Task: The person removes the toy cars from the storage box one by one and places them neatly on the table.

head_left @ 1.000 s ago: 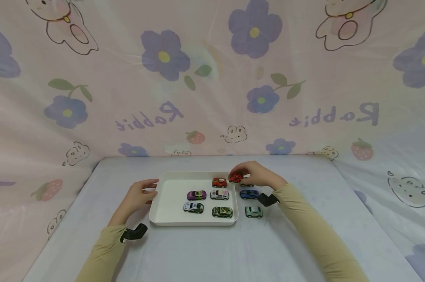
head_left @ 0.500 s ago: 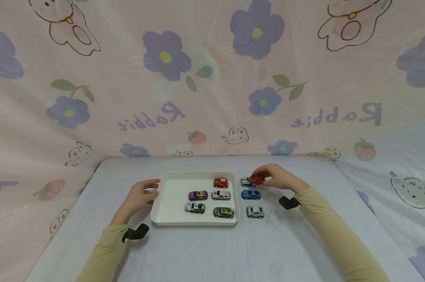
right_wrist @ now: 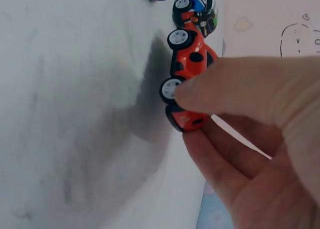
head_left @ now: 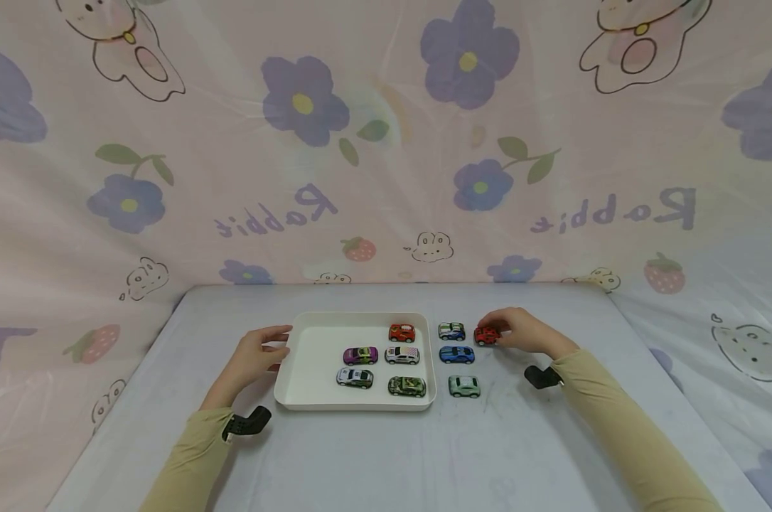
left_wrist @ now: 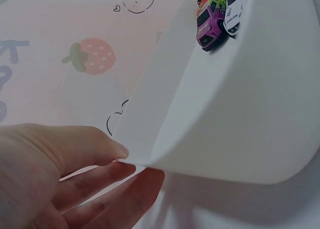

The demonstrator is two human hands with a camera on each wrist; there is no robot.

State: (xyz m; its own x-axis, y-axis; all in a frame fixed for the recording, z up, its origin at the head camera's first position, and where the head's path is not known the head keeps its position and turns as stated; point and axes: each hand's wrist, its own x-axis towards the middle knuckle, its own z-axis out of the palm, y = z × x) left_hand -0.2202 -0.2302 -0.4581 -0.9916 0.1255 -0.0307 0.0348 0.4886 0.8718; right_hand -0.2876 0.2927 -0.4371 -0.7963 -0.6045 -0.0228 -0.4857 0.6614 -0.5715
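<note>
My left hand (head_left: pixel 250 353) pinches the left rim of a white rectangular tray (head_left: pixel 309 398); in the left wrist view the thumb lies over the rim, with fingers at the outside. With thumb and fingertips, my right hand (head_left: pixel 525 331) grips a red toy car (right_wrist: pixel 192 64) with black spots, close over the table to the right of a white, blue and green toy car (head_left: pixel 451 331). Below that one are a blue toy car (head_left: pixel 456 354) and a pale green toy car (head_left: pixel 465 386), both outside the tray.
Inside the tray stand an orange-red car (head_left: pixel 401 333), a purple car (head_left: pixel 360 355), a white-and-pink car (head_left: pixel 401 355), a white-and-black car (head_left: pixel 355 377) and a camouflage car (head_left: pixel 407 386). A patterned curtain (head_left: pixel 386 178) rises behind the white table (head_left: pixel 360 462).
My right hand has carried the red car from the tray's right edge over the white-blue car to its right, and lowered it. The left hand stays at the tray.
</note>
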